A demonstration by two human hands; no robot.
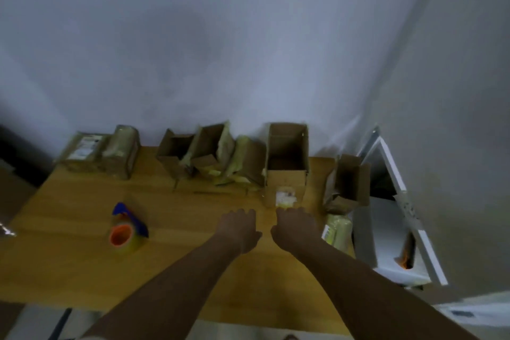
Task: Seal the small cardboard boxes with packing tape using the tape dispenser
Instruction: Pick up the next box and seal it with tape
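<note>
An open cardboard box (287,174) with a white label on its front stands at the far middle of the wooden table (82,262). My right hand (295,226) reaches toward its near face, fingertips at or just short of the box's lower front edge. Just left of it, my left hand (241,229) hovers over the table, fingers loosely curled, holding nothing. The tape dispenser (127,228), blue with an orange-cored roll of tape, lies on the table to the left, apart from both hands. The picture is blurred.
Several more open boxes (176,154) with yellowish padding stand along the wall, and another open box (350,182) is at the right. Two taped boxes (102,153) sit at the far left. A yellowish packet (338,230) lies at the table's right edge beside a white shelf (386,229).
</note>
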